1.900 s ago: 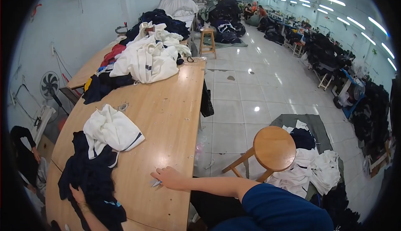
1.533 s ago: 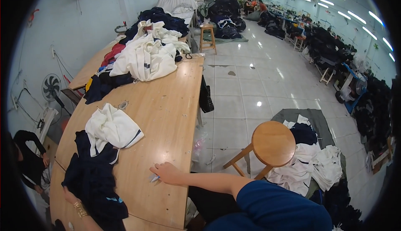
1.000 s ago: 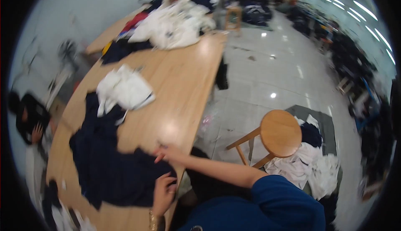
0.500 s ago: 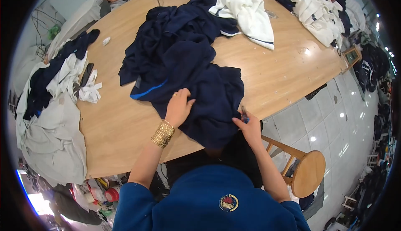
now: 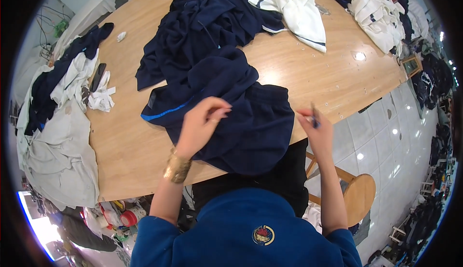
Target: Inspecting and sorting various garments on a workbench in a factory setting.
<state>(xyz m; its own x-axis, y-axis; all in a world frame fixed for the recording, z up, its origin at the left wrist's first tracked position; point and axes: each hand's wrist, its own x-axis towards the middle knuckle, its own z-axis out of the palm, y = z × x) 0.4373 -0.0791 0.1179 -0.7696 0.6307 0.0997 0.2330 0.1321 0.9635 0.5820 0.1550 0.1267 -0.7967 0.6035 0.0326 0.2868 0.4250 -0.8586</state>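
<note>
I saw a soft, rumpled dark navy garment (image 5: 241, 117) with a thin blue stripe lying on the smooth pale wooden table (image 5: 120, 146), its lower edge hanging over the rim toward me, with a crumpled white garment (image 5: 294, 11) farther up. My left hand (image 5: 202, 124), gold bracelet (image 5: 177, 168) at the wrist, hovered over the navy cloth with fingertips pinched together, though I couldn't tell whether it gripped fabric. My right hand (image 5: 316, 127) was closed around a small, thin dark tool (image 5: 313, 115) just beside the garment's right edge.

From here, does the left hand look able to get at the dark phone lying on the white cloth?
Probably yes: the left hand has bare wooden table between it and the phone.
</note>
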